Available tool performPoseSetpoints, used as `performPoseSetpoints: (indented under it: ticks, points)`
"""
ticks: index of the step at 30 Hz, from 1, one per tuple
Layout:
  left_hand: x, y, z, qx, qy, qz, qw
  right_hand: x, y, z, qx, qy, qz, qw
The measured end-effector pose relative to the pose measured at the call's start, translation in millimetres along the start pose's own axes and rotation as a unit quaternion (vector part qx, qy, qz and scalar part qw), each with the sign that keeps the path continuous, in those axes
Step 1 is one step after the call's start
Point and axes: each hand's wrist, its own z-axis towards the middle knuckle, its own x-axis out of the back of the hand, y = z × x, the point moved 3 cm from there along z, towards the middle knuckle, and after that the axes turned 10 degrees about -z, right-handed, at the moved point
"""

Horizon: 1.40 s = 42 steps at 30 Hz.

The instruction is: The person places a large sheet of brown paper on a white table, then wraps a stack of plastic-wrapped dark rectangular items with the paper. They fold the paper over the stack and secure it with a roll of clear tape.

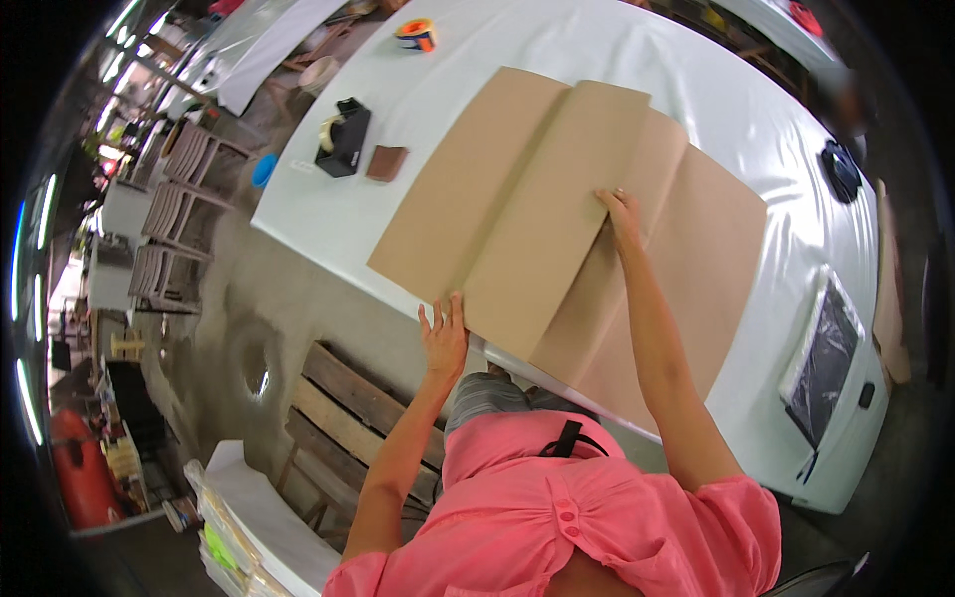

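Observation:
A large sheet of brown kraft paper (557, 189) lies on the white-covered table (477, 60) in front of me, with its middle folded over into a raised flap. My right hand (623, 214) is closed on the free edge of that flap, near the middle of the sheet; a dark gap shows under the flap below the hand. At the sheet's near left edge, beside the fold, my left hand (444, 341) rests with its fingers stretched out and apart, their tips against the paper. Its thumb is partly hidden.
On the table's left side are a black tape dispenser (343, 137), a brown block (387, 163) and an orange-and-blue tape roll (417, 36). A dark round object (841, 171) and a plastic-wrapped dark panel (824, 358) lie on the right. A wooden bench (348, 398) stands lower left.

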Motion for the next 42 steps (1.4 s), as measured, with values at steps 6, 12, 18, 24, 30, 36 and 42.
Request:
performPoseSetpoints:
  ticks: [6,12,18,24,30,36,42]
  points:
    - [12,12,0,-0.051,-0.116,-0.007,0.992,9,-2,1,-0.077,0.018,0.117,0.99]
    - [43,-21,62,-0.091,-0.06,-0.254,0.961,8,-26,-6,-0.059,-0.019,0.122,0.991]
    - [29,32,224,0.06,-0.149,-0.496,0.854,7,-29,-6,-0.111,-0.032,0.119,0.986]
    - [-30,87,341,-0.012,-0.189,-0.486,0.853,14,-44,-5,-0.141,-0.073,-0.058,0.986]
    - [-100,101,362,-0.113,-0.188,-0.528,0.82,41,-48,-22,0.18,-0.295,-0.356,0.869]
    - [-94,100,367,-0.104,-0.207,-0.514,0.826,43,-50,-24,0.292,-0.389,-0.507,0.712]
    - [-85,108,367,-0.09,-0.221,-0.523,0.818,31,-35,-22,0.334,-0.34,-0.565,0.673]
